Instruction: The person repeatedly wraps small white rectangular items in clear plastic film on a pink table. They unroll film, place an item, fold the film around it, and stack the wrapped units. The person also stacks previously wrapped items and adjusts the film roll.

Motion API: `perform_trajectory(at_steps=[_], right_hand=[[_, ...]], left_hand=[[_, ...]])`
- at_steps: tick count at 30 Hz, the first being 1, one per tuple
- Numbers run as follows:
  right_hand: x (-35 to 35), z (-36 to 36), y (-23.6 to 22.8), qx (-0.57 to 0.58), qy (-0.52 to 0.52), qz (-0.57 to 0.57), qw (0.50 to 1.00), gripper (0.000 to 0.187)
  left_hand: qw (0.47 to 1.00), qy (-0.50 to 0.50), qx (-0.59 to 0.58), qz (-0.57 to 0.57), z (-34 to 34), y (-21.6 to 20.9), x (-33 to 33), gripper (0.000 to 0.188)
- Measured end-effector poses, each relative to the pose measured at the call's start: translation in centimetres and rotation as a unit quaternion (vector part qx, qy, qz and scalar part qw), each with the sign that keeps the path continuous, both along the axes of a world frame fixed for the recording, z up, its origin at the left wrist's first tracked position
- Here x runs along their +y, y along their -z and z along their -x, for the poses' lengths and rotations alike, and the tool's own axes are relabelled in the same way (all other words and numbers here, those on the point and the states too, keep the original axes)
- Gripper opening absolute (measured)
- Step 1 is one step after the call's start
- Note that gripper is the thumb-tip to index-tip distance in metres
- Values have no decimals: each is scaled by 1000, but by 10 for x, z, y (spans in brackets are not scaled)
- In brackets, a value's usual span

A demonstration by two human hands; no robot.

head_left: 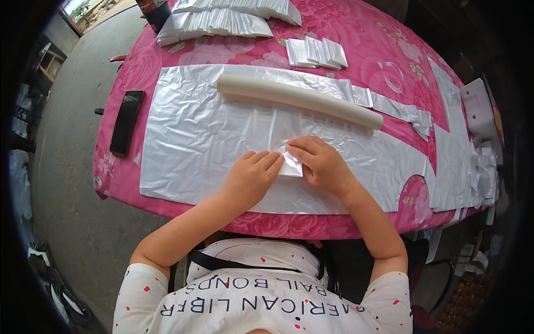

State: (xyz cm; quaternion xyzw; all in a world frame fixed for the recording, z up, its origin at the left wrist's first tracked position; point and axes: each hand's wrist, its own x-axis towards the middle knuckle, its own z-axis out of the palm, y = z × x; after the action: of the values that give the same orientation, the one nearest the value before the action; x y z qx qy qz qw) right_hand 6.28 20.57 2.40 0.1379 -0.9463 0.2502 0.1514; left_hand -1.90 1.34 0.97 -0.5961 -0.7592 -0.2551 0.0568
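Observation:
Between my hands lies a clear plastic bag (pixel 291 166), its near end folded over into a small flat, shiny packet. My left hand (pixel 253 175) pinches the packet's left side with fingers pressed together. On its right side, my right hand (pixel 321 166) grips the folded edge between thumb and fingers. The bag's unfolded length runs away from me toward a long beige tube (pixel 300 101), which lies slantwise across it. Underneath everything spreads a large sheet of white plastic bags (pixel 183 139), wrinkled and flat on the table. My palms hide part of the fold.
A pink floral tablecloth (pixel 250 222) covers the table. Stacks of folded bags (pixel 219 26) and a smaller pile of packets (pixel 316 53) sit at the back. On the left is a black phone (pixel 127 122), with a dark bottle (pixel 154 14) farther back. A white plastic object (pixel 479 108) stands far right.

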Motion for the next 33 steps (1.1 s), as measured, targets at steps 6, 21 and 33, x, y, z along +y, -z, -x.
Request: perform_trajectory(at_steps=[6,21,33], right_hand=[[-21,-28,-1,16,-28,30,999,25],[-18,-3,-20,-336,253,297,858,22],[-7,11,-15,-415,251,300,821,22]], left_hand=[[996,75,-1,-42,-16,-10,-24,40],[898,-176,-401,48,12,-14,8,64],[997,-52,-50,-6,-8,-7,20,66]])
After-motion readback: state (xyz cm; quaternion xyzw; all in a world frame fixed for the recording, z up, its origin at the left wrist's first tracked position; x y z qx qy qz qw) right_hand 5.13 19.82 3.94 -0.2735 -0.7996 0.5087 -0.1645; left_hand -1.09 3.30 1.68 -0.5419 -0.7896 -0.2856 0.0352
